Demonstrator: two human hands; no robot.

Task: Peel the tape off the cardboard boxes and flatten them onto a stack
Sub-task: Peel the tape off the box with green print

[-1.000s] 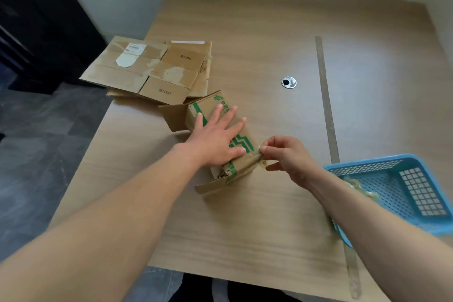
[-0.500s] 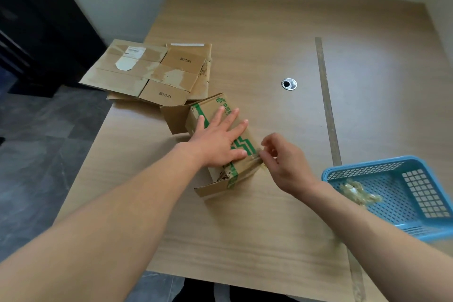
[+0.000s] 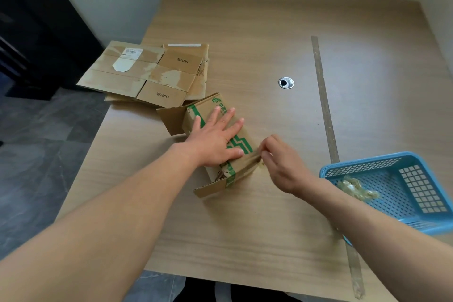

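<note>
Cardboard box (image 3: 241,167) lying on its side near the centre of the table (image 3: 245,32), end flaps open. The left hand (image 3: 215,140), fingers spread flat, presses the top face, probably to anchor the box against the pull. The right hand (image 3: 282,167) pinches what appears to be tape (image 3: 257,160) at the box's 4 o'clock edge. The flattened stack (image 3: 152,73) lies at 10 o'clock. The blue basket (image 3: 367,167), at 4 o'clock, collects discarded tape wads (image 3: 355,187).
</note>
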